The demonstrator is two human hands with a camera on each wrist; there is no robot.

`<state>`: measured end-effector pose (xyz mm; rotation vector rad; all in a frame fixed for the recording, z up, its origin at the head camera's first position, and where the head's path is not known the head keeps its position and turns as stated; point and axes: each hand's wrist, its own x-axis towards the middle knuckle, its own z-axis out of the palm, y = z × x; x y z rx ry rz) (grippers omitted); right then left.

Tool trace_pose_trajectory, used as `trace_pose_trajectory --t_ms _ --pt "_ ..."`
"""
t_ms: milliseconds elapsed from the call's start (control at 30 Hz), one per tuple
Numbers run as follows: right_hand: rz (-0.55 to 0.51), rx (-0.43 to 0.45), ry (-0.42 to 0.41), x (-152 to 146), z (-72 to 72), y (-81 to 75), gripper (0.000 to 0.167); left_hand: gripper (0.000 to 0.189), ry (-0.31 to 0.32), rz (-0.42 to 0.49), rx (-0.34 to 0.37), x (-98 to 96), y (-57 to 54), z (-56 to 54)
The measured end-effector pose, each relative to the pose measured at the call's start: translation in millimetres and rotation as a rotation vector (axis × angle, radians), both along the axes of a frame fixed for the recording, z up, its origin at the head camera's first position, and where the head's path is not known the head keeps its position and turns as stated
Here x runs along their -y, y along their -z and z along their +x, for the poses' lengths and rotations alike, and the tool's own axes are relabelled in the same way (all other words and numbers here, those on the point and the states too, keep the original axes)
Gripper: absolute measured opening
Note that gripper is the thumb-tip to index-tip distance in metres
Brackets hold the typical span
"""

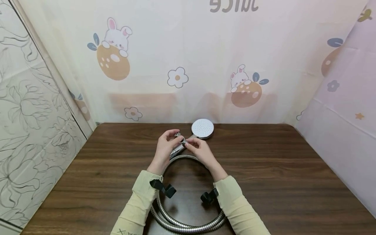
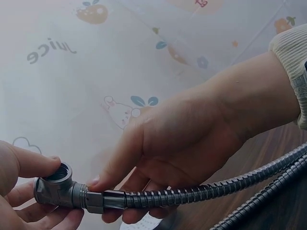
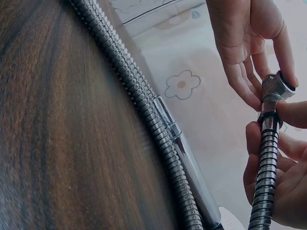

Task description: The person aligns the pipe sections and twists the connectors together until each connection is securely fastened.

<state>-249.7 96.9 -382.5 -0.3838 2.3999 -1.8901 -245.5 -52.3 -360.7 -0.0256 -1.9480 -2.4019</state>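
Observation:
My left hand [image 1: 165,148] pinches a silver tee fitting [image 2: 57,191] above the table, its round threaded mouth facing up in the left wrist view. With thumb and fingers, my right hand [image 1: 204,153] grips the hex nut [image 2: 95,203] at the end of a ribbed metal shower hose [image 2: 168,196]. That nut sits against the fitting's threaded end, with a few threads showing between them. Behind the hands lies a handheld shower head [image 1: 202,128] with a white face and a chrome handle [image 3: 194,175]. How far the nut is screwed on cannot be told.
The hose lies in a large coil [image 1: 188,229] on the dark wooden table [image 1: 293,182], under and between my forearms. Black wrist mounts [image 1: 163,188] sit on both cuffs. A printed cloth [image 1: 205,58] hangs along the table's back edge.

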Motion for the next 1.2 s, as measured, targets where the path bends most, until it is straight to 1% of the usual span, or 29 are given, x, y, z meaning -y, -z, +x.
trace_pose_trajectory --t_ms 133,233,333,400,500,633,733,900,1067,1200 --pt "-0.041 0.002 -0.005 1.3 -1.1 0.7 0.031 0.031 0.006 -0.002 -0.004 0.7 -1.6 -0.6" --pt "-0.019 -0.014 0.004 1.3 -1.1 -1.0 0.033 0.031 0.009 0.002 -0.005 1.2 -2.9 -1.4" --pt "0.027 -0.027 0.023 0.5 -1.7 -1.5 0.036 0.031 0.011 0.005 -0.004 1.2 -3.4 -2.3" --pt "0.019 -0.026 0.033 0.0 -2.0 -1.0 0.037 0.031 0.011 0.008 -0.003 0.8 -3.5 -3.0" --pt "0.002 -0.005 0.037 1.3 4.2 -9.9 0.034 0.031 0.013 0.013 0.0 0.5 -2.8 -3.3" --pt "-0.014 0.013 0.036 1.9 3.8 -9.5 0.029 0.031 0.015 0.024 0.006 0.7 -2.6 -2.3" --pt "-0.018 0.002 0.031 0.8 -2.2 0.2 0.027 0.031 0.017 0.026 0.002 0.5 -3.5 -1.4" --pt "-0.039 -0.01 0.017 0.8 -1.9 -0.7 0.026 0.031 0.018 0.018 -0.009 0.0 -4.5 -1.1" --pt "-0.067 0.006 0.011 1.4 0.4 -5.3 0.024 0.031 0.015 0.032 0.003 -0.5 -4.7 -1.2" --pt "-0.066 0.025 0.013 3.2 9.6 -17.3 0.029 0.031 0.006 0.025 0.005 -0.9 -4.6 -1.6"
